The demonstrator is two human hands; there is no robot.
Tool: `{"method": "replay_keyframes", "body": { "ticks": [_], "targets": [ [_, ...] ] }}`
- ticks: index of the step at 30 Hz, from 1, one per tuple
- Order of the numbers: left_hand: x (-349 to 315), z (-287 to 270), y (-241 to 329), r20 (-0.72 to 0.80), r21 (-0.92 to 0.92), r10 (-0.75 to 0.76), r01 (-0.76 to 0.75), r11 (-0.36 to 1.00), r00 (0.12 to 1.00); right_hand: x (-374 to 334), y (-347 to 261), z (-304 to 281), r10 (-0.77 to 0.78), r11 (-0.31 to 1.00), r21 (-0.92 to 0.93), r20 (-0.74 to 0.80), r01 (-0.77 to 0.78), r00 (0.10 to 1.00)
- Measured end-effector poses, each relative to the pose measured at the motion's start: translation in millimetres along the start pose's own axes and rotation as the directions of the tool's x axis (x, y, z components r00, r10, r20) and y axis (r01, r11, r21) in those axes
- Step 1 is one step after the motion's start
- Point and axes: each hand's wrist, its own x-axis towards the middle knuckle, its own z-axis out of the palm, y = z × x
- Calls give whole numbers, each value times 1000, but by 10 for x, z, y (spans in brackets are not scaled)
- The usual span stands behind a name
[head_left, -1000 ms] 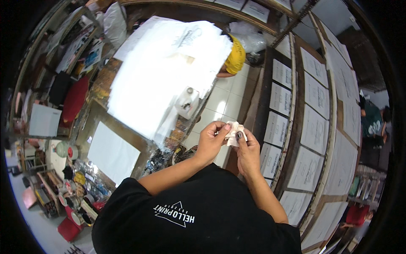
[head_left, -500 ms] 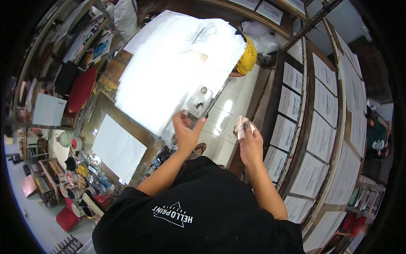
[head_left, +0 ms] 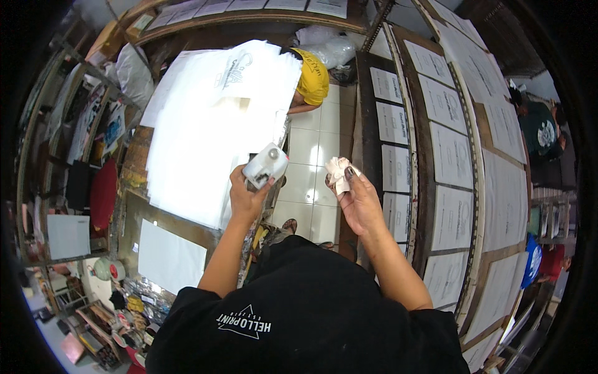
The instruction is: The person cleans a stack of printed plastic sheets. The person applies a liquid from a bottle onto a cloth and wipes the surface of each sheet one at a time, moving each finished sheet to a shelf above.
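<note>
My left hand [head_left: 246,198] is closed around a translucent white plastic bottle [head_left: 263,166] with a grey round cap. It holds the bottle over the near right corner of a large stack of white sheets [head_left: 187,134]. Across the gap, above the floor, my right hand [head_left: 363,209] grips a crumpled off-white cloth [head_left: 338,174] between thumb and fingers. Dark stains mark the fingertips of that hand. Black lettering shows on the far part of the top sheet.
A single white sheet [head_left: 171,255] lies on the table at the near left. Racks with printed sheets [head_left: 451,153] line the right side. Beyond the stack's right edge a person in a yellow shirt [head_left: 313,78] bends down. Tiled floor [head_left: 303,146] runs between table and racks.
My left hand, open beside the bottle before, now has hold of it and has lifted it off the sheets. My right hand keeps the cloth. The whole view has turned somewhat.
</note>
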Motion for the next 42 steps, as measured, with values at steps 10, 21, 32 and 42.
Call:
{"method": "replay_keyframes", "body": {
  "ticks": [10,21,32,42],
  "targets": [
    [-20,7,1181,405,111,405,-484,868,820,-230,-128,-31,-269,958,-138,-119,253,956],
    [316,-16,2079,791,276,257,-700,659,555,-387,-63,-375,-137,988,42,-167,146,976],
    [345,89,2309,869,258,273,-850,459,412,-510,8,-500,-4,984,176,-161,33,987],
    [274,84,2395,878,267,240,-841,471,413,-556,97,-579,59,969,247,-159,-18,985]
  ]
}}
